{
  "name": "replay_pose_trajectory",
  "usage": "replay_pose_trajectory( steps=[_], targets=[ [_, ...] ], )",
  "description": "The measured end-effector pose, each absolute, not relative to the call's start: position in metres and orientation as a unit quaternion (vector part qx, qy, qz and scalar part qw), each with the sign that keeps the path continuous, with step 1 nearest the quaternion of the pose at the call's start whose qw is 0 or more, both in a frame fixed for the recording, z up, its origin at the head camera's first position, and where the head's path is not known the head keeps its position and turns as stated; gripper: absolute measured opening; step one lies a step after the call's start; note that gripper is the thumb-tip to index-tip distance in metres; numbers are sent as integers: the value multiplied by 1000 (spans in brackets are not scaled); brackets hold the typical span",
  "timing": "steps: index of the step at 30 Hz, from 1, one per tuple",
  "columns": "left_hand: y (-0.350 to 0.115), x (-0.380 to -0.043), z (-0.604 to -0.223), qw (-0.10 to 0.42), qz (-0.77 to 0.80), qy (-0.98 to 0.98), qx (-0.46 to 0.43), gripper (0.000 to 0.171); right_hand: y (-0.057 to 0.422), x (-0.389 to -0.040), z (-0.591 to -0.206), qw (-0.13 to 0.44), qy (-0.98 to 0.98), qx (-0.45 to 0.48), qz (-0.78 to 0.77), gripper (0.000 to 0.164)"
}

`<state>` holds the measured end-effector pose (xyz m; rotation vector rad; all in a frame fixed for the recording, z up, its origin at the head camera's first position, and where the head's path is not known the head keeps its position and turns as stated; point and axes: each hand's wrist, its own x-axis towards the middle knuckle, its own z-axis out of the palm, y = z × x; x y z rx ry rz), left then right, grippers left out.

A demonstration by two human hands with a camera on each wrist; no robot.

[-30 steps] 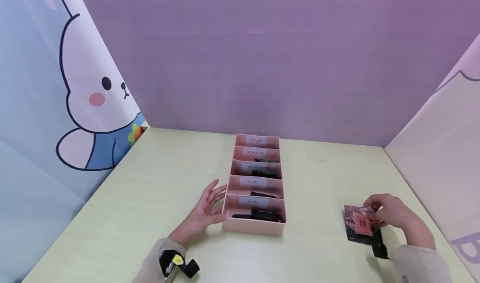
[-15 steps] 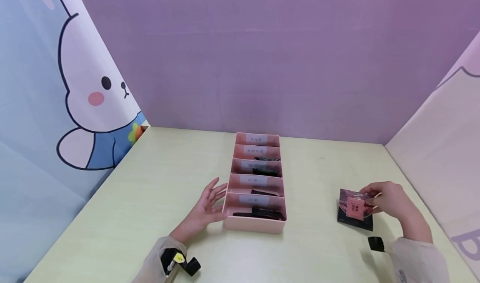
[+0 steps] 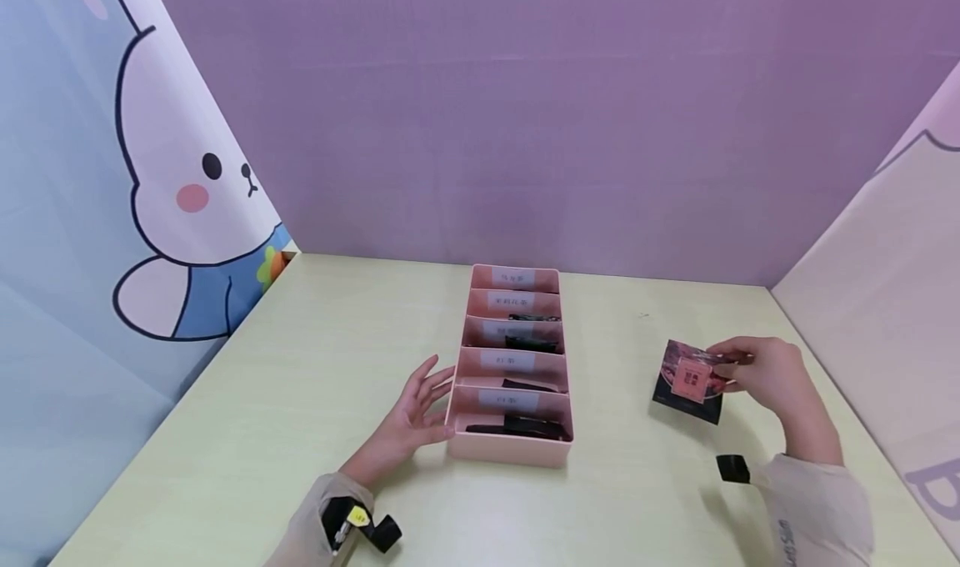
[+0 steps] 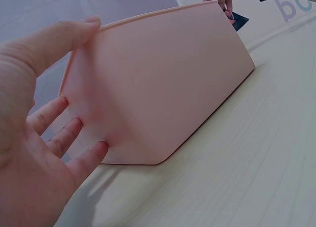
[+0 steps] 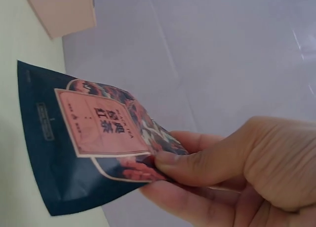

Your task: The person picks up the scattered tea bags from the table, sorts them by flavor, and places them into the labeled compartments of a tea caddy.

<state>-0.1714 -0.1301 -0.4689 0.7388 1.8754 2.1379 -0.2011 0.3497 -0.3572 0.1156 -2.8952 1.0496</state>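
Note:
My right hand (image 3: 765, 375) pinches a dark tea sachet (image 3: 687, 382) by one edge, above the table right of the box. In the right wrist view, the sachet (image 5: 103, 133) has a pink label reading BLACK TEA and a red floral picture; the thumb lies on its printed face. A long pink box (image 3: 510, 450) with several labelled compartments stands mid-table. My left hand (image 3: 412, 421) rests at its near left corner with fingers spread. The left wrist view has the thumb on the rim and the other fingertips at the wall of the box (image 4: 158, 84).
Dark sachets (image 3: 536, 428) lie in the box's nearest compartment, and further dark packets sit in those behind. A purple cloth wall (image 3: 510, 117) closes the table's back; printed panels flank it. Small black cameras sit on both wrists.
My right hand has lifted the tea sachet off the table and carried it leftward and farther from me. The left hand has stayed at the box.

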Motion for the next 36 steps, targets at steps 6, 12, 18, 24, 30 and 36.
replay_pose_trajectory(
  steps=[6,12,18,24,30,36],
  targets=[
    [-130,-171,-470,97,728,629,256,101,334,-204,-348,59,-931,44,358,22],
    [-131,-171,-470,97,729,627,259,101,315,-211,-340,75,-921,40,379,21],
    [-131,-170,-467,105,731,627,250,103,295,-216,-333,82,-911,48,402,21],
    [-131,-169,-466,104,732,626,248,103,274,-219,-330,91,-906,61,408,20],
    [-130,-170,-468,97,733,622,258,101,253,-222,-327,109,-896,73,424,19],
    [-130,-170,-469,95,735,620,258,101,232,-225,-331,128,-887,104,432,19]
  ],
)
